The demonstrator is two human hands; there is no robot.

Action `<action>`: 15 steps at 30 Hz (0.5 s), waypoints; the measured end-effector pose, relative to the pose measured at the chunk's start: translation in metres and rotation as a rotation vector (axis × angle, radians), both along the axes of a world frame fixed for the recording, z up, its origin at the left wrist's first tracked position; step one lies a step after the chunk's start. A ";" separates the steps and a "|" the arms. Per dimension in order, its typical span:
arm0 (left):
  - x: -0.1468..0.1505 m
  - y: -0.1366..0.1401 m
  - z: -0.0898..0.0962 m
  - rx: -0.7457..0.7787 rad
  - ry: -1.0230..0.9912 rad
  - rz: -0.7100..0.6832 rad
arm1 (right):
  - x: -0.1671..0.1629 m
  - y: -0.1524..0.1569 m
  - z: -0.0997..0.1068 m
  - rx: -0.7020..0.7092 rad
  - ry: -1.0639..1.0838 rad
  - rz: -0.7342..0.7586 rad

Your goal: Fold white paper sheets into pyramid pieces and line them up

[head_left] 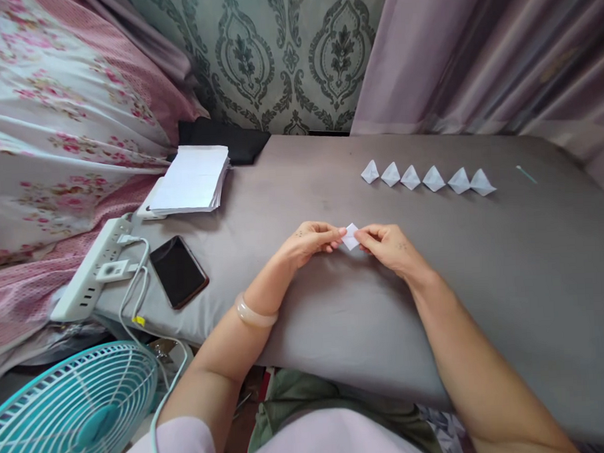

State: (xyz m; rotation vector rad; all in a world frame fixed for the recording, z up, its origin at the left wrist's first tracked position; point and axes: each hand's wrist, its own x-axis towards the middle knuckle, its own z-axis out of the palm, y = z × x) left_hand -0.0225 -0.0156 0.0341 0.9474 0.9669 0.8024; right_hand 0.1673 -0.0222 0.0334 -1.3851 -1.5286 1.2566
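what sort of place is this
Probably a room in a home, judging by the mauve fabric curtain, the grey wallpaper with dark ornate motifs, and the round turquoise-and-white fan.

This looks like a room in a home: patterned wallpaper [289,47] and a mauve curtain [425,61] rise beyond the gripped paper [351,237], floral drapery [67,116] well to its left, a turquoise fan [96,426] near-left.

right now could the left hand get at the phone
Probably yes: nothing seems to lie between the left hand and the phone, though that hand is holding a folded paper.
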 end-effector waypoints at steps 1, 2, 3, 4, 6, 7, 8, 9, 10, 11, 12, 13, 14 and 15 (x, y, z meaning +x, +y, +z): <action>-0.001 0.000 0.000 0.016 0.031 -0.024 | 0.004 0.001 0.001 0.010 -0.029 0.041; -0.001 0.000 0.000 0.036 0.046 -0.020 | 0.006 0.001 0.003 0.018 -0.037 0.060; 0.000 0.000 -0.002 0.052 0.045 0.007 | 0.006 0.001 0.004 0.020 -0.023 0.054; 0.002 0.000 -0.004 0.059 0.030 0.051 | 0.005 0.001 0.005 0.012 0.014 0.029; 0.007 0.000 -0.007 0.030 -0.022 0.144 | -0.002 0.000 0.006 -0.045 0.126 -0.046; 0.009 0.000 -0.008 0.002 -0.044 0.179 | -0.006 -0.001 0.006 -0.083 0.184 -0.077; 0.012 0.000 -0.009 -0.026 -0.060 0.202 | -0.009 -0.001 0.005 -0.114 0.234 -0.103; 0.014 -0.001 -0.009 -0.049 -0.068 0.218 | -0.013 -0.001 0.003 -0.131 0.270 -0.130; 0.015 -0.001 -0.010 -0.063 -0.072 0.231 | -0.015 -0.001 0.001 -0.130 0.290 -0.160; 0.016 -0.002 -0.010 -0.065 -0.071 0.236 | -0.016 0.000 -0.002 -0.118 0.295 -0.191; 0.017 -0.002 -0.010 -0.057 -0.067 0.226 | -0.015 0.002 -0.004 -0.100 0.285 -0.212; 0.016 -0.003 -0.010 -0.047 -0.055 0.198 | -0.013 0.004 -0.006 -0.084 0.260 -0.215; 0.016 -0.003 -0.011 -0.034 -0.033 0.159 | -0.010 0.006 -0.008 -0.070 0.218 -0.194; 0.015 -0.003 -0.012 -0.014 0.003 0.121 | -0.006 0.009 -0.009 -0.054 0.160 -0.150</action>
